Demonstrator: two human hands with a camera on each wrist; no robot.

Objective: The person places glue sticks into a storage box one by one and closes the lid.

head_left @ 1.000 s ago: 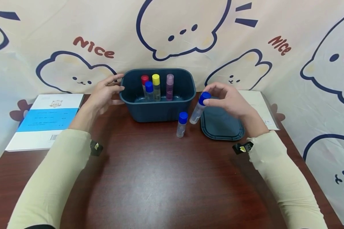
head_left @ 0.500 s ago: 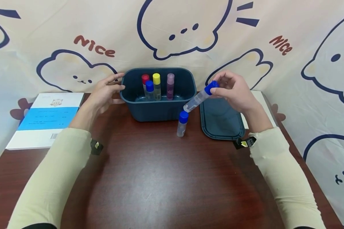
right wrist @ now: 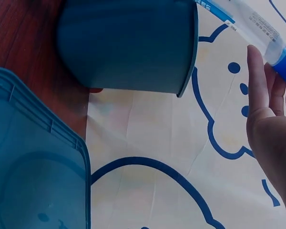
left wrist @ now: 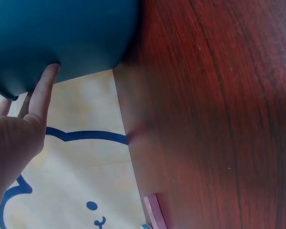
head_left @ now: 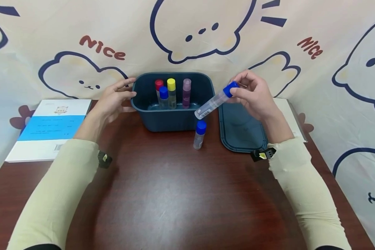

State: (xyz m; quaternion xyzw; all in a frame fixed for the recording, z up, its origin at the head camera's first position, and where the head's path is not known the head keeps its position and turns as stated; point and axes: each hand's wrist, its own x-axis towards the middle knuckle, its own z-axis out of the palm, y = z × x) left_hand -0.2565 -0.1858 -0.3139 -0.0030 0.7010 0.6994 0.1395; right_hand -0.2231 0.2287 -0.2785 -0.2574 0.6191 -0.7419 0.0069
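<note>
Backdrop (head_left: 137, 17): pale cloth, printed with navy outlines of small creatures and with the word "Nice" in red; it rises behind the blue bin (head_left: 175, 121).
Table (head_left: 162, 208): red-brown wood with some shine, extending in front of the bin and to both its sides.
Blue bin: it stands upright on the table, and its corners are rounded.
Inside the bin: red-capped tube (head_left: 159, 84), short blue-capped tube (head_left: 164, 99) and yellow-capped tube (head_left: 172, 93) stand close together, from its left part to about its middle; purple tube (head_left: 186, 93) stands slightly right of its middle.
Right hand (head_left: 253, 92): to the right of the bin, pinching the held tube (head_left: 211, 105) at its blue cap between thumb and fingers.
Held tube: clear, tilted, cap end higher and away from the bin, lower end before the bin's right front corner in the head view. If it touches the bin, I cannot tell.
Left hand (head_left: 112, 97): at the bin's left side, its grip loose, fingers extended and resting against the bin; in the left wrist view one digit touches the outer wall.
Standing tube (head_left: 199, 138): blue-capped, upright on the table, just before the bin's right front corner.
Lid (head_left: 242, 128): lies flat, just right of the bin.
Books: white book (head_left: 53, 128) with a blue band, left of the bin; pale book (head_left: 292, 118), right of the bin, beyond the lid, partly covered by the right arm.
</note>
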